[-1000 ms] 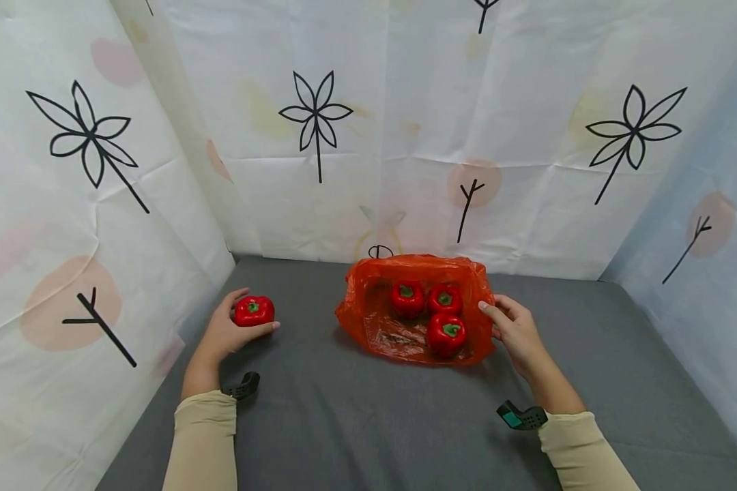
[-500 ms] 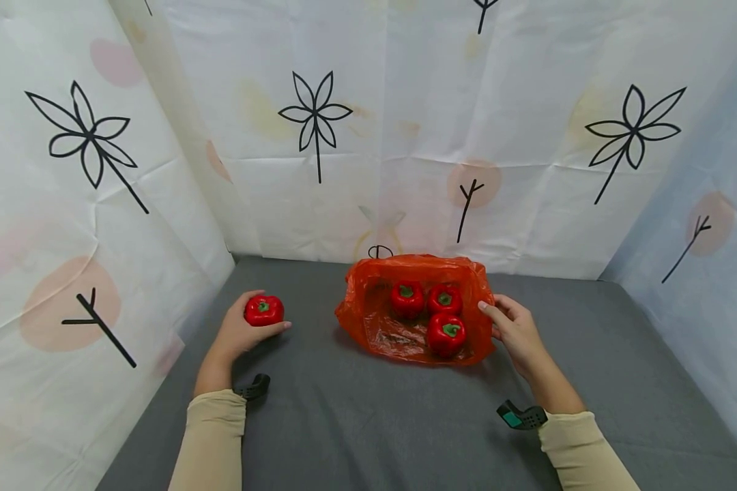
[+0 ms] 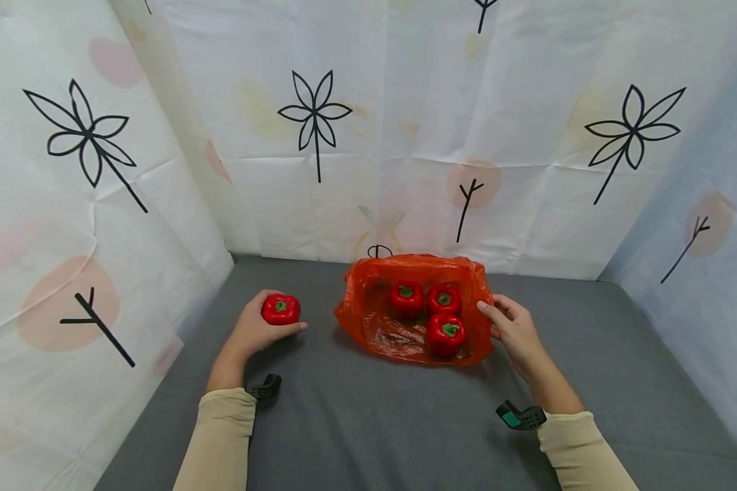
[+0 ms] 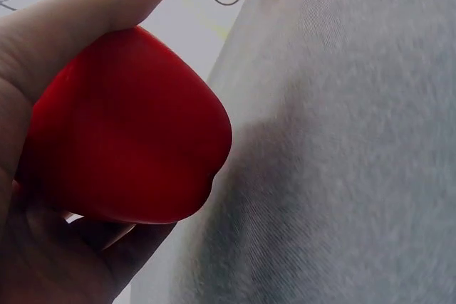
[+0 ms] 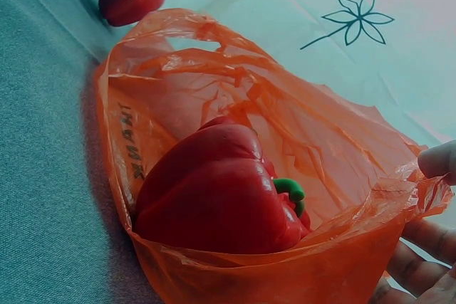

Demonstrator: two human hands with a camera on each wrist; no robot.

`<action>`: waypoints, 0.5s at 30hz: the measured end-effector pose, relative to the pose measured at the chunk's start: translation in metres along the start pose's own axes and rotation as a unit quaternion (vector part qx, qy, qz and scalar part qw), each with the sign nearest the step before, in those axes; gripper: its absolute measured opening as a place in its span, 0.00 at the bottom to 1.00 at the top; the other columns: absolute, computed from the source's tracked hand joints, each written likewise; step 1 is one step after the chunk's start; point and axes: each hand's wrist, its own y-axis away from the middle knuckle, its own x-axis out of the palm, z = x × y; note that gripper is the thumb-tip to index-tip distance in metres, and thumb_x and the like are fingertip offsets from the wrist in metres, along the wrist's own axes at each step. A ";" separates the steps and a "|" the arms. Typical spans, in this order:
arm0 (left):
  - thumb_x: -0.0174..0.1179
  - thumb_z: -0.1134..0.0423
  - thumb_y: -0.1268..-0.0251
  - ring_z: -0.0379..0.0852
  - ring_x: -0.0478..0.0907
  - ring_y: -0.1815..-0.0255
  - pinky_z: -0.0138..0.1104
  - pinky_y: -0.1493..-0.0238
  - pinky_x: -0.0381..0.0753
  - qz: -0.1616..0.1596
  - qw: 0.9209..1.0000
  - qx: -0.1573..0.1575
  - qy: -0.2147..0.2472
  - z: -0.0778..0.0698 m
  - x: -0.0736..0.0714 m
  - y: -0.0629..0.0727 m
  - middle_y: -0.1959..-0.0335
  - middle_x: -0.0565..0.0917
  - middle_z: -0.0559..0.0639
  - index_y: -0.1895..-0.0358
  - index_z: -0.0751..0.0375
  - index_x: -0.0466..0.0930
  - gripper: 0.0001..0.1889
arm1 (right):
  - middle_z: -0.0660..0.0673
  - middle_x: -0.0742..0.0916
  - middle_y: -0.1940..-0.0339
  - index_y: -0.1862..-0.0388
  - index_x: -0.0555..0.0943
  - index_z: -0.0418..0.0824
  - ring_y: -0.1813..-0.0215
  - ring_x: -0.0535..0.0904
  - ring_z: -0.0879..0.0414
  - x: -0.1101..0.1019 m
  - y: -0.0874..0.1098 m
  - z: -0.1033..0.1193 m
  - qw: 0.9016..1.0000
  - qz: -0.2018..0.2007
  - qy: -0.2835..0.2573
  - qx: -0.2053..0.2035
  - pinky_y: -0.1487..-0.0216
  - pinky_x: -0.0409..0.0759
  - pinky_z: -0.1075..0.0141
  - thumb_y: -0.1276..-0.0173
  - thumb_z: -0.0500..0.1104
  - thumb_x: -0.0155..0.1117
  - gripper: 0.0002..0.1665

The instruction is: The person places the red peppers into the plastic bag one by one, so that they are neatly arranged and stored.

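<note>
My left hand (image 3: 259,332) grips a red bell pepper (image 3: 281,309) left of the bag, thumb on the near side and fingers behind. In the left wrist view the held pepper (image 4: 135,133) hangs above the grey cloth, its shadow below it. An orange plastic bag (image 3: 383,341) lies with its mouth spread open. Inside it sit three red peppers: one at the back left (image 3: 407,300), one at the back right (image 3: 444,299) and one in front (image 3: 445,335). My right hand (image 3: 516,334) pinches the bag's right rim between thumb and fingers.
A grey cloth (image 3: 356,423) covers the table. White printed fabric walls (image 3: 405,136) stand behind and at both sides, the back one close behind the bag. Dark wrist devices sit at the left wrist (image 3: 265,387) and the right wrist (image 3: 521,414).
My left hand has carried the pepper rightward toward the bag. The right hand, the bag and the peppers inside it have stayed in place.
</note>
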 end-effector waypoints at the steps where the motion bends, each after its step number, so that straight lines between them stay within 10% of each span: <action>1: 0.81 0.43 0.47 0.62 0.77 0.36 0.52 0.46 0.89 0.001 1.000 -0.001 -0.001 -0.002 0.000 0.000 0.35 0.78 0.60 0.31 0.55 0.69 0.44 | 0.62 0.86 0.55 0.36 0.77 0.33 0.50 0.82 0.63 0.000 0.000 0.000 1.000 0.000 0.000 0.001 0.50 0.86 0.70 0.17 0.56 0.60 0.29; 15: 0.82 0.44 0.48 0.61 0.75 0.34 0.53 0.48 0.90 -0.008 0.999 0.026 0.020 -0.034 0.000 0.005 0.34 0.77 0.56 0.31 0.51 0.69 0.44 | 0.62 0.86 0.55 0.36 0.77 0.33 0.50 0.82 0.63 0.000 -0.001 -0.001 1.000 -0.002 -0.003 0.001 0.50 0.86 0.70 0.18 0.56 0.60 0.28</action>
